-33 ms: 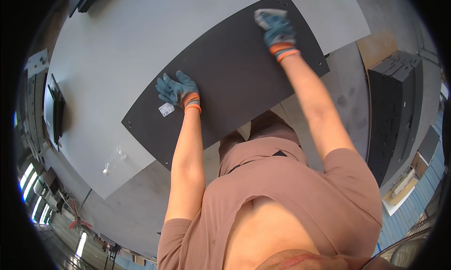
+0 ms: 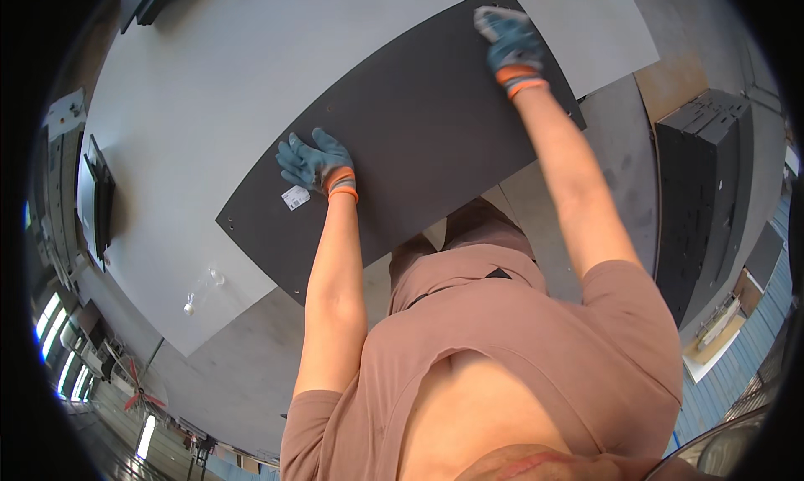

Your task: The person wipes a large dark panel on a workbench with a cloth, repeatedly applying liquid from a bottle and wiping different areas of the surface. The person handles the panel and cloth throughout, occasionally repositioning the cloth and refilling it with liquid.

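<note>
A dark grey board with one curved long edge and small holes near its corners lies flat on a pale table. My left hand, in a blue-grey glove with an orange cuff, rests on the board with its fingers spread. Beside it a white label is on the board's surface. Near the far right corner, my gloved right hand presses a whitish cloth against the board. The cloth is partly under the fingers and slightly blurred.
A see-through plastic bottle lies at the table's near left. Dark panels sit on the left side, others at the far left. To the right stands a tall stack of dark boards. A fan is at lower left.
My right hand and the cloth have slid a little to the right, toward the board's right edge. My left hand and the board stay where they were.
</note>
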Motion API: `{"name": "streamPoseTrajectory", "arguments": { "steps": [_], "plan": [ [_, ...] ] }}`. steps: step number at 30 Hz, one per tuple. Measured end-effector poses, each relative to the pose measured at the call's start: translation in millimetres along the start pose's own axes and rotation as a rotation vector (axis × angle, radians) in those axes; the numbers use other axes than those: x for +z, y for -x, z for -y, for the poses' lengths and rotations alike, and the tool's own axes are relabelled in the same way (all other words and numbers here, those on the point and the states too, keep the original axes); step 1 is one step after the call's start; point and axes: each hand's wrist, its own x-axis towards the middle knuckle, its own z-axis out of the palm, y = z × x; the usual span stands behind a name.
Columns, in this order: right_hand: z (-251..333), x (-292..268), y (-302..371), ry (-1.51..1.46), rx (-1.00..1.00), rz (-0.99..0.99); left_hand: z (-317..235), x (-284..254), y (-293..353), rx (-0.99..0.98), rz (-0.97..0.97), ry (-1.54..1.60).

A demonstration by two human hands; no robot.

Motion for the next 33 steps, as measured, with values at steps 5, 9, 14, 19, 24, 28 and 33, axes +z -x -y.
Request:
{"name": "streamPoseTrajectory", "arguments": {
  "steps": [5, 9, 14, 19, 24, 28, 33],
  "plan": [
    [-108, -68, -55, 0.233, 0.519, -0.081, -2, 7, 0, 0.006, -0.052, -0.057],
    [-68, -61, -20, 0.180, 0.096, -0.129, -1, -1, 1, 0.015, -0.021, -0.074],
    [-24, -10, -11, 0.059, -0.096, -0.032, -7, 0, -2, 0.038, -0.024, -0.097],
    [57, 2, 52, 0.102, -0.140, 0.290, 7, 8, 0, 0.051, 0.009, -0.062],
    [17, -6, 3, -0.073, -0.221, 0.147, 5, 5, -1, 0.069, 0.004, -0.039],
    [10, -27, -34, 0.003, 0.250, 0.181, 1, 5, 1, 0.030, 0.024, -0.073],
    [-11, -27, -33, 0.017, 0.463, 0.484, -3, 4, 0, 0.031, 0.005, -0.074]
  ]
}}
